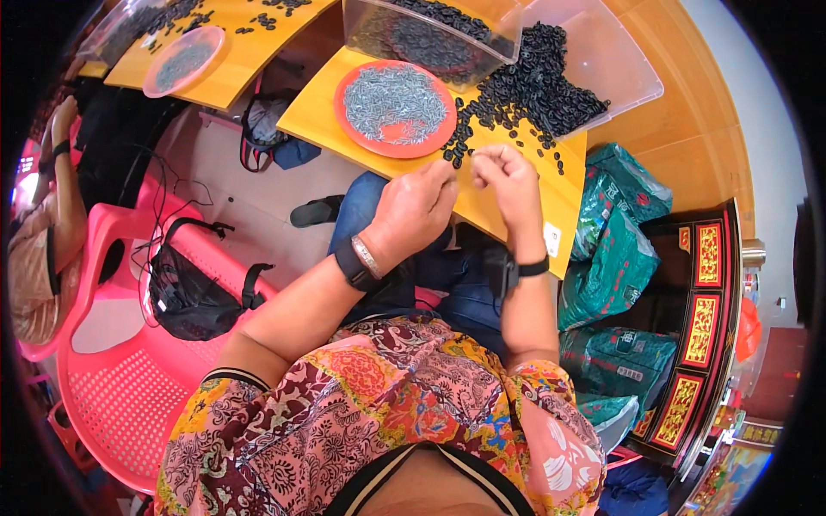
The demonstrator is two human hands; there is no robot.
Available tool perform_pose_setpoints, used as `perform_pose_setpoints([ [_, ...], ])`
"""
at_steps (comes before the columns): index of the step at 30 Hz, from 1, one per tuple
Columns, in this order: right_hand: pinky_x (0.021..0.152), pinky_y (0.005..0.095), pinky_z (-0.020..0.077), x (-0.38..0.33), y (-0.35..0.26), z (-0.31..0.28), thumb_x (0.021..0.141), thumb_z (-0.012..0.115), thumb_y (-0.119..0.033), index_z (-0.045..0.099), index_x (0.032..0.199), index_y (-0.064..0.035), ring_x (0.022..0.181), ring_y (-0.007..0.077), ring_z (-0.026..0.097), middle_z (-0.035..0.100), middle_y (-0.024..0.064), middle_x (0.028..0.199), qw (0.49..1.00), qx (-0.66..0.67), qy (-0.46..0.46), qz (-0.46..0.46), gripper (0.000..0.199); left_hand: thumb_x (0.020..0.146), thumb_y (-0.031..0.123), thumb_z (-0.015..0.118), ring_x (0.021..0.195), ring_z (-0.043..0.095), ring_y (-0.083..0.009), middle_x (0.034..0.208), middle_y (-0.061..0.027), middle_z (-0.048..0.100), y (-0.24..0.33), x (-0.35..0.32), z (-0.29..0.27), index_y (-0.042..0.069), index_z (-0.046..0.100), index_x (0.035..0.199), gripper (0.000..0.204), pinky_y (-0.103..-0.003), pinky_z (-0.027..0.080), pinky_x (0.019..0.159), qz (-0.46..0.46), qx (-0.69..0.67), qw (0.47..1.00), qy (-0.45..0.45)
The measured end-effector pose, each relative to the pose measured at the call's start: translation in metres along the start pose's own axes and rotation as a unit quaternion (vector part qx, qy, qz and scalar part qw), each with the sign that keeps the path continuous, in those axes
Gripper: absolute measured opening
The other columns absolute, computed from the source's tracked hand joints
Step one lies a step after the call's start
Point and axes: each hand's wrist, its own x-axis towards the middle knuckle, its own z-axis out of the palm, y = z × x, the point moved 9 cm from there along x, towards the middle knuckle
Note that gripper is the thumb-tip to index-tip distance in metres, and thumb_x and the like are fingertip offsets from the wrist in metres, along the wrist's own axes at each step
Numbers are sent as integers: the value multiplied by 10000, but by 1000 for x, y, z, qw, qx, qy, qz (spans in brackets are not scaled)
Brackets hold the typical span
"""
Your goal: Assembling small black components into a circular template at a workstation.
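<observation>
Both hands are raised close together over the near edge of a yellow table (314, 99). My left hand (411, 211) is closed, its fingertips pinched toward the right; whatever is in them is too small or hidden. Slightly apart from it, my right hand (509, 182) has its thumb and fingers curled together, and I cannot make out anything between them. Just beyond my left hand sits a red round plate (398, 153) holding many thin silvery metal pieces (387, 99). Small black oval parts (538, 86) are heaped beyond my right hand, with several strays lying near its fingertips.
A clear bin (422, 56) of black parts stands behind the plate; another clear bin (632, 73) lies tipped at the right. Green bags (607, 271) crowd the right side. At left are a pink chair (129, 374), a second table (232, 64) with a pink plate (215, 43), and another person's arm (64, 172).
</observation>
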Motion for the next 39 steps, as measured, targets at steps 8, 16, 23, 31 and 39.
perform_pose_setpoints([
  [8, 640, 264, 479, -49, -39, 39, 796, 630, 12, 644, 933, -5, 706, 195, 601, 610, 94, 810, 942, -186, 77, -267, 139, 893, 149, 497, 578, 557, -250, 671, -109, 568, -43, -10, 13, 23, 521, 817, 149, -334, 439, 521, -171, -201, 964, -39],
  [16, 658, 218, 474, -37, -3, 39, 800, 646, 31, 635, 897, 10, 743, 91, 589, 621, 52, 856, 995, 33, 23, -94, 100, 921, 154, 473, 636, 528, -92, 745, -11, 552, -53, -25, 21, 37, 537, 900, 135, -217, 435, 612, -299, -365, 879, -71],
  [23, 669, 189, 457, -23, -7, 47, 778, 666, 45, 636, 876, 7, 743, 62, 577, 624, 15, 822, 999, -1, -16, -48, 109, 911, 142, 482, 633, 532, -93, 744, -13, 556, -58, -23, 11, 36, 529, 909, 116, -217, 434, 605, -292, -419, 858, -51],
  [31, 643, 220, 453, 22, -28, 66, 801, 653, -50, 664, 897, 9, 731, 78, 569, 627, 29, 801, 976, -153, -136, -77, 114, 882, 101, 515, 582, 539, -129, 672, -47, 534, -40, -24, -14, 31, 516, 852, 77, -259, 433, 535, -242, -396, 885, 29],
  [39, 682, 370, 487, 107, -28, 120, 763, 637, -204, 672, 954, -75, 770, 296, 618, 644, 143, 856, 804, -526, -74, -267, 233, 832, 69, 532, 684, 549, -382, 728, -176, 521, 9, -14, -27, 31, 483, 861, 68, -429, 438, 580, 20, -94, 995, 13],
])
